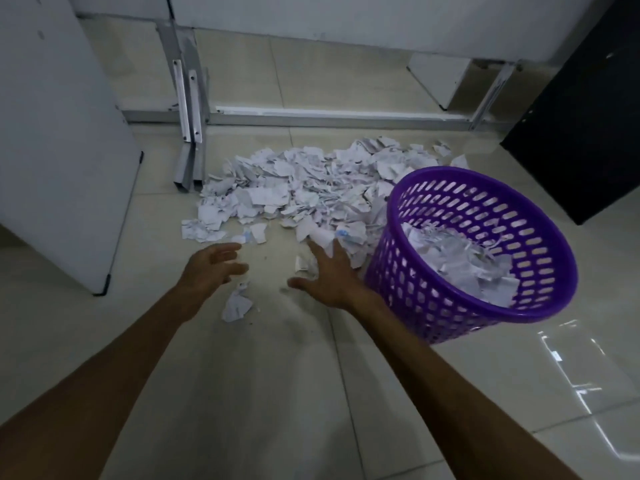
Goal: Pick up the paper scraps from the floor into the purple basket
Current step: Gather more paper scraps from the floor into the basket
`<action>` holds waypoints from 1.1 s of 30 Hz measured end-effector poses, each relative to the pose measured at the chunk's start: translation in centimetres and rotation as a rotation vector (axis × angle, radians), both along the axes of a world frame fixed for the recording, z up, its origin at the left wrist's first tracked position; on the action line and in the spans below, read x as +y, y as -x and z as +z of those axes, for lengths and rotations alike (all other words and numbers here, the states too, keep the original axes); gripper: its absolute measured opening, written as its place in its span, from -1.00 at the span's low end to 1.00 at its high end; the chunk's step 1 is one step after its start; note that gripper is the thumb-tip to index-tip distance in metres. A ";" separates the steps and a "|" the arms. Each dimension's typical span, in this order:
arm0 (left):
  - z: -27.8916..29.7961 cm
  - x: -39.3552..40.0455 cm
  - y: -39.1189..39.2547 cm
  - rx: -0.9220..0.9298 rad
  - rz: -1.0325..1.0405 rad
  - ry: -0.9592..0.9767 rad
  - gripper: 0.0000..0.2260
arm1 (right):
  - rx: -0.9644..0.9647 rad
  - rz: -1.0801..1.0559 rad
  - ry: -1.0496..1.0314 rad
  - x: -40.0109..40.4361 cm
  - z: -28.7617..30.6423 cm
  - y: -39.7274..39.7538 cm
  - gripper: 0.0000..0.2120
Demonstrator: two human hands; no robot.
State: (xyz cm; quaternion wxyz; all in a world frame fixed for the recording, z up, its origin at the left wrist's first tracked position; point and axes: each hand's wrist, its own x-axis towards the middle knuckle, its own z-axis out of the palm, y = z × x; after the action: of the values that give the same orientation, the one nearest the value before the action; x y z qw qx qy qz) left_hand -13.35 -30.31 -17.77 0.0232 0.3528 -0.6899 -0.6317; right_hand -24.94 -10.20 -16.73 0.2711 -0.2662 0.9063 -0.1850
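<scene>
Far left: a white panel (59,133) leaning or standing on the tiled floor (277,393), then grey metal table legs (188,133) just behind the mess. Left hand (211,266) reaching forward and low, fingers loosely spread and holding nothing, short of the near edge of the heap. Just below and between the hands, one stray crumpled scrap (237,304) lying apart from the rest. Centre: the main pile of paper scraps (301,188) spread wide across the tiles, most of it not yet collected. Right hand (329,275) also spread, palm down, fingertips at the near fringe of the pile, clasping nothing. Right of that, close beside the right wrist: the purple basket (481,327), tipped toward the camera, already partly filled with scraps. Far right: a dark cabinet (581,126).

Likely risks: a forearm or a sweeping hand knocking the tilted basket over and spilling its load; a loose two-handed scoop shedding small bits on the way; the stray scrap being overlooked near the wrists.
</scene>
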 end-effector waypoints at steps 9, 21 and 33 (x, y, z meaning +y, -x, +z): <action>-6.4 -2.7 -3.0 -0.084 -0.362 0.401 -0.40 | 0.056 -0.015 -0.201 -1.9 -4.4 3.6 0.41; -7.8 -1.3 -0.1 -0.067 -0.260 0.680 -0.68 | 0.178 0.052 -0.146 -3.9 -8.6 -1.7 0.03; -8.9 -0.9 0.8 -0.032 -0.065 0.540 -0.79 | 0.484 -0.221 0.068 -3.1 -5.6 2.2 -0.15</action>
State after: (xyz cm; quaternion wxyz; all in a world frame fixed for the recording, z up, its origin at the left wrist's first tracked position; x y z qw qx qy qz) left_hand -14.13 -31.25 -26.66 0.0853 0.3215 -0.8447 -0.4193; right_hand -27.16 -13.29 -22.32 0.0156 -0.2108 0.9617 -0.1747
